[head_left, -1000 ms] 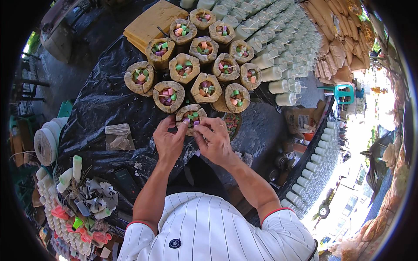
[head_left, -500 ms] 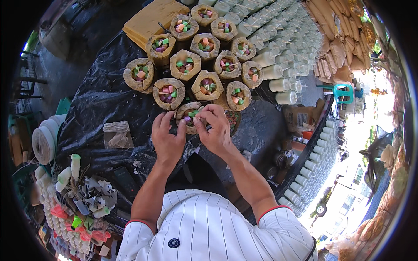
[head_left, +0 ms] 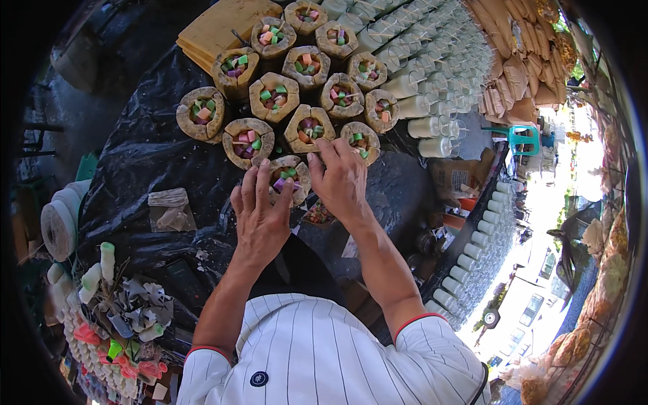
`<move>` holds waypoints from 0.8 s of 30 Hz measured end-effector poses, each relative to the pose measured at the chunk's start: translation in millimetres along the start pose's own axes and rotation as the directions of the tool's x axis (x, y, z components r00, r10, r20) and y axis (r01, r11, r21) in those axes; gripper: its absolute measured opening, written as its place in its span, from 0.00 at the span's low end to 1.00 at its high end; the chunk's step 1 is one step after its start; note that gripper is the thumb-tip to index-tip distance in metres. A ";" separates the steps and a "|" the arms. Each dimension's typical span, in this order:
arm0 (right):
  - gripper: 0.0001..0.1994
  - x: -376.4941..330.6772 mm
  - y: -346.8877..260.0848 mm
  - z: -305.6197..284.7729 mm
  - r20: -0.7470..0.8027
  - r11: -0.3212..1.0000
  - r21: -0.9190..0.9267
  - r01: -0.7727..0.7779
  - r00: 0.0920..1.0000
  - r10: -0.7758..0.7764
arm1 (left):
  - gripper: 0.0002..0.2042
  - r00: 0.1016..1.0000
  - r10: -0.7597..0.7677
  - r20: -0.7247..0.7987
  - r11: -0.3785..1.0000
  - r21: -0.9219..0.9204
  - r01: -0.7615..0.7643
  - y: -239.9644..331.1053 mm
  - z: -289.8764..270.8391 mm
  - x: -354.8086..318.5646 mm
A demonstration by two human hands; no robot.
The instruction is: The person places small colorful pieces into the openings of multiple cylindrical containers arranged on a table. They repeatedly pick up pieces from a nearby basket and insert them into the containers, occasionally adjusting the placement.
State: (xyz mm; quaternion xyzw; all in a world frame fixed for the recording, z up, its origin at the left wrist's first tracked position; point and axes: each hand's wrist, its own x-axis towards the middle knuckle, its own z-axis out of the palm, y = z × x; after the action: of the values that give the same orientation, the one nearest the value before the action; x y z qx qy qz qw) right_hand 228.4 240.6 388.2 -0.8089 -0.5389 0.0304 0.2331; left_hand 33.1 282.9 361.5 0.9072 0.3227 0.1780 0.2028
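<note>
A pot-like holder of tan, stone-like material, with green and purple cubes inside, stands nearest me. My left hand lies against its left and front side, fingers stretched out and slightly apart. At its right, my right hand is open with thumb and fingers apart. Those fingertips reach the front edge of a holder just behind; whether they touch it I cannot tell. Several similar holders filled with pink, green, orange and purple cubes are grouped beyond. Thin light sticks show in some of them.
Black plastic sheeting covers the table. Rows of glass jars filled with something pale stand at the back right. Flat tan slabs lie at the back left. White rolls sit at the left, and a green stool stands off right.
My right hand has left the nearest holder's opening and moved forward, its fingers spreading. The left hand has come onto that holder's near left side. The whole view has shifted slightly.
</note>
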 end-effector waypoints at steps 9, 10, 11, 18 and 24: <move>0.16 5.2 -6.0 -5.2 0.139 0.995 -0.047 -0.084 0.986 0.090 | 0.21 1.000 0.001 0.007 1.000 -0.023 0.000 3.5 -1.7 -3.7; 0.16 5.9 -4.1 -5.3 0.148 0.995 -0.046 -0.088 0.985 0.094 | 0.20 1.000 0.012 -0.005 0.999 -0.031 -0.013 3.6 -2.1 -4.5; 0.16 8.5 -1.9 -4.4 0.160 0.995 -0.044 -0.092 0.982 0.098 | 0.21 1.000 0.010 0.021 1.000 -0.017 -0.010 3.6 -2.5 -4.7; 0.14 17.0 4.1 1.2 0.098 0.994 -0.089 -0.061 0.993 0.070 | 0.24 0.999 -0.012 0.035 0.999 -0.032 0.014 3.2 -2.4 -6.7; 0.13 19.4 3.4 1.8 0.020 1.000 -0.020 -0.022 1.000 0.022 | 0.21 1.000 -0.019 0.025 0.998 -0.064 0.021 -0.7 -2.5 -11.8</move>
State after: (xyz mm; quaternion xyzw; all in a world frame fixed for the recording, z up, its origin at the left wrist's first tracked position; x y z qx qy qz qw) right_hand 238.8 257.3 389.2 -0.8167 -0.5325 0.0360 0.2193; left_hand 23.0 276.3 361.0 0.8991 0.3234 0.1754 0.2374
